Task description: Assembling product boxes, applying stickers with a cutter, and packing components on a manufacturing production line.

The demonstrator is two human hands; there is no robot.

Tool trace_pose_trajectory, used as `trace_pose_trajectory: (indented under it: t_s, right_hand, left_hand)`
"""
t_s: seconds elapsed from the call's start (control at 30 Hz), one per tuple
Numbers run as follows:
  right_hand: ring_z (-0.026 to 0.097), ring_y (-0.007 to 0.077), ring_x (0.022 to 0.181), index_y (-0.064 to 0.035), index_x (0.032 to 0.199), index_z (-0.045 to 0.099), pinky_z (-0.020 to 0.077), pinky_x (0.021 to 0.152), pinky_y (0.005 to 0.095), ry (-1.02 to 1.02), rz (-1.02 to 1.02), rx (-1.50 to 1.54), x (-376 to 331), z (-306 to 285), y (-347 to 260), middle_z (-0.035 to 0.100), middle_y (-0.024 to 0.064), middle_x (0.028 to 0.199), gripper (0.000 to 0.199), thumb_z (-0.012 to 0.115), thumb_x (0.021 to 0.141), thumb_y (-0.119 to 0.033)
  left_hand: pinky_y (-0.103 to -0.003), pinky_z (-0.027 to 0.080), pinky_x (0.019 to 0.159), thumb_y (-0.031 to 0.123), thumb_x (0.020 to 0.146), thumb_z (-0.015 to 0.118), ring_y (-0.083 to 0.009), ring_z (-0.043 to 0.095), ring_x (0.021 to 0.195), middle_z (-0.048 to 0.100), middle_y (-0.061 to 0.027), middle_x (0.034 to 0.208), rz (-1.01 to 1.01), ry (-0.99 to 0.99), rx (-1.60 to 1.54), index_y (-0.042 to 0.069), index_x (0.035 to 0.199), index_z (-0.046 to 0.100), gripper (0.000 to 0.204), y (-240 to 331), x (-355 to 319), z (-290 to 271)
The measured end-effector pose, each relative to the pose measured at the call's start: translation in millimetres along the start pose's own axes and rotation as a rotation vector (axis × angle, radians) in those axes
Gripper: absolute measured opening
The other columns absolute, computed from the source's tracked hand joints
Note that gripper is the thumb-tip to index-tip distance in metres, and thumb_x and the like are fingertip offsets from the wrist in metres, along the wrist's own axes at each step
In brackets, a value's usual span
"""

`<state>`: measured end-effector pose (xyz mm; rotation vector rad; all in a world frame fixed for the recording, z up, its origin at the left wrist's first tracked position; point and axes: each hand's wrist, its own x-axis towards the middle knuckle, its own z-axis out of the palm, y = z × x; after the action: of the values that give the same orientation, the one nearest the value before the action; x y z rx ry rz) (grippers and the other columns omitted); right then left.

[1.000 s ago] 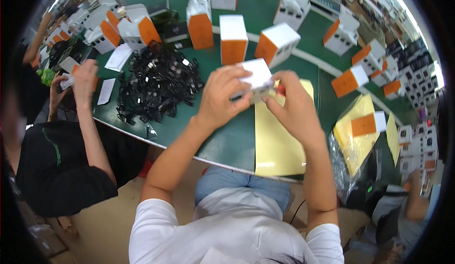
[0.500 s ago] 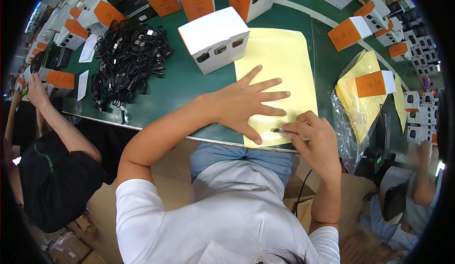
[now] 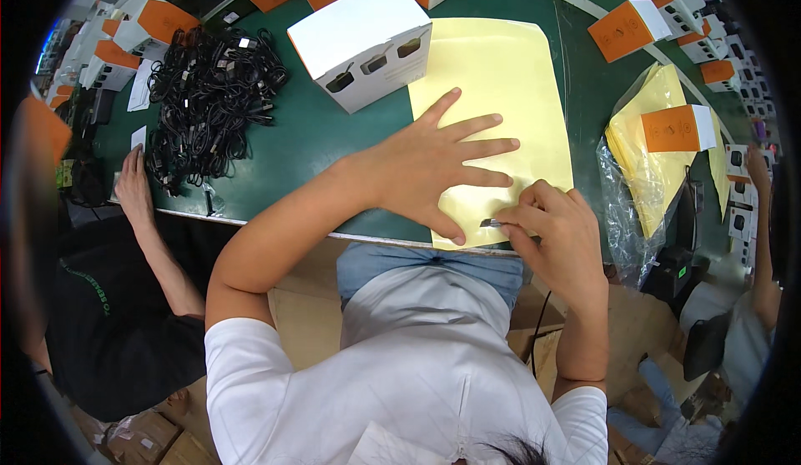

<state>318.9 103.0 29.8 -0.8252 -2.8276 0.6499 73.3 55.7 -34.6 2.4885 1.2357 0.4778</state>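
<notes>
Green table (image 3: 304, 144) is carrying everything here, and the work is sitting right at its near edge. Cause for concern: little support is lying beyond that edge, so anything pushed toward the body could be dropping off.

Yellow sheet (image 3: 501, 60) is lying flat in front of the person, its lower end reaching the table edge. If the left palm is pressing unevenly, sheet could be sliding or creasing.

Plastic bag (image 3: 622, 223) with a yellow stack (image 3: 630, 152) is resting off to the right. Orange box (image 3: 672, 128) is lying on that stack; a bump from the right elbow could be tipping it.

Cable pile (image 3: 213, 98) is sitting well apart on the left. Low risk; loose loops could be snagging a sleeve.

White box (image 3: 355, 31) is standing by the sheet's upper left, overlapping its edge in view. Can't tell if it's sitting on the paper. If it is, a tug on the sheet could be shifting it.

Left hand (image 3: 430, 160) is splaying flat on the sheet, palm down, gripping nothing visible.

Right hand (image 3: 555, 231) is pinching a small metal piece (image 3: 490, 223) over the sheet's near end. Tip is pointing toward the left thumb, just beside it. If it's sharp and slipping, thumb could be getting nicked, or paper torn.
</notes>
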Motion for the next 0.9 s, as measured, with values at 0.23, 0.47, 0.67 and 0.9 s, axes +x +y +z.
trace_pose_trajectory:
  t_s: [0.23,0.47,0.67,0.9]
  right_hand:
    - [0.059,0.0199,0.075,-0.0131,0.083,0.071,0.0384,0.073,0.0381,0.119,0.024,-0.216,0,16,-16,0.057,0.0020,0.082,0.023,0.084,0.074,-0.029]
    - [0.057,0.0209,0.072,-0.0138,0.079,0.070,0.0376,0.071,0.0371,0.148,0.040,-0.063,-4,4,-12,0.058,0.0005,0.079,0.022,0.085,0.072,-0.028]
    - [0.054,0.0219,0.070,-0.0085,0.075,0.070,0.0364,0.069,0.0350,0.258,0.168,0.195,-13,-18,-8,0.060,0.0009,0.077,0.019,0.086,0.070,-0.018]
    - [0.058,0.0208,0.074,-0.0055,0.078,0.071,0.0391,0.072,0.0331,0.378,0.208,0.457,-21,-28,1,0.062,0.0046,0.079,0.018,0.086,0.070,-0.011]
  left_hand:
    - [-0.070,0.008,0.121,0.081,0.069,0.069,-0.0313,0.023,0.155,0.035,-0.0036,0.165,0.004,0.004,0.030,0.028,0.143,0.059,0.092,2,0,0]
    - [-0.072,0.010,0.120,0.086,0.068,0.065,-0.0324,0.023,0.155,0.034,-0.0044,0.165,0.030,0.005,0.082,0.027,0.145,0.057,0.097,-2,3,2]
    - [-0.068,0.017,0.120,0.070,0.077,0.072,-0.0343,0.032,0.150,0.048,-0.0077,0.155,0.174,0.213,0.072,0.020,0.127,0.069,0.071,6,-4,-15]
    - [-0.053,0.035,0.116,0.051,0.082,0.077,-0.0383,0.051,0.133,0.051,-0.0193,0.148,-0.536,0.481,0.806,0.022,0.138,0.064,0.065,-6,-36,-101]
